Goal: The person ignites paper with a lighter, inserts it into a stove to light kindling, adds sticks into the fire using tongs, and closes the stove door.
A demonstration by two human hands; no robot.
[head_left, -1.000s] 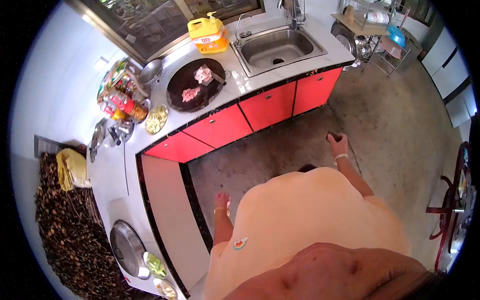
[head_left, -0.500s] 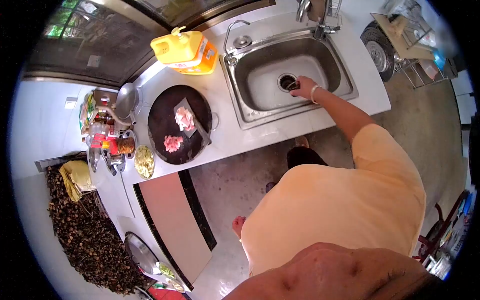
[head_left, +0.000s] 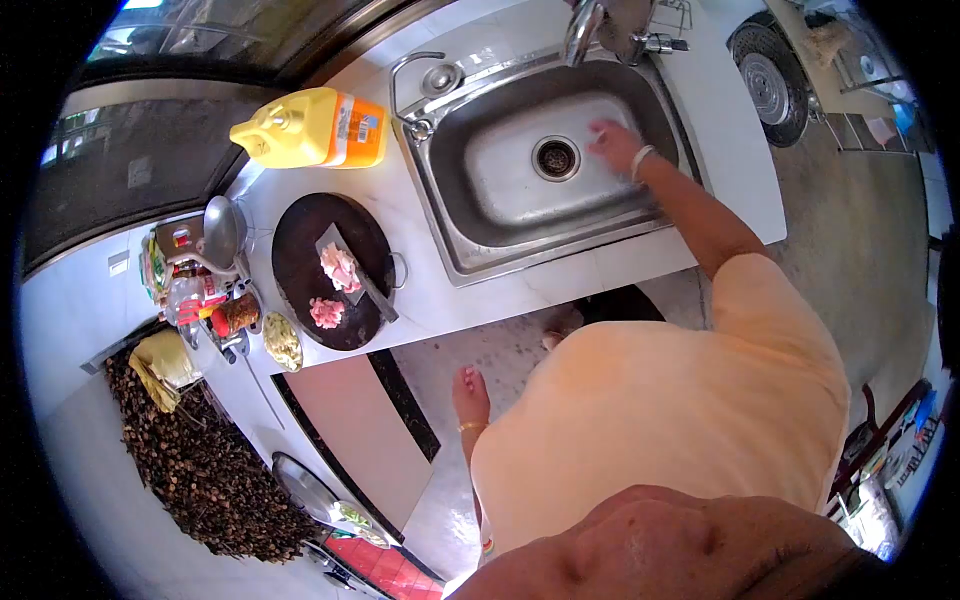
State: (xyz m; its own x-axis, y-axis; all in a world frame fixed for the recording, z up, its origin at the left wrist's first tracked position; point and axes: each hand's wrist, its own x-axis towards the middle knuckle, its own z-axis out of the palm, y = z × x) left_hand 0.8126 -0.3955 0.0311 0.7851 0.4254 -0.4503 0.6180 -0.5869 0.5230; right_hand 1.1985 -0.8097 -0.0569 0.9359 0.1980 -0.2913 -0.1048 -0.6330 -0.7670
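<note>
My right hand (head_left: 615,148), with a pale bracelet at the wrist, is over the steel sink (head_left: 500,205), right of the drain (head_left: 556,158). Motion smears its fingers, so their closure is unclear; I see nothing held in it. A dark strainer sits in the drain opening. My left hand (head_left: 470,395) hangs beside my body, below the counter edge, with fingers curled in and nothing visible in them. On the round dark chopping board (head_left: 300,235) lie a cleaver (head_left: 372,295) with pale meat (head_left: 340,268) on its blade and a pile of cut pink meat (head_left: 326,313).
A yellow pump jug (head_left: 315,128) stands left of the sink, under the window. The faucet (head_left: 583,35) is at the sink's back. A dish of pale sliced food (head_left: 283,342), seasoning bottles (head_left: 235,315) and a ladle (head_left: 224,230) crowd the counter's left end. Stacked firewood (head_left: 200,470) lies beyond.
My right hand has come away from the drain, up and to the right, uncovering the strainer. My left hand has swung forward into fuller view. The camera view has shifted.
</note>
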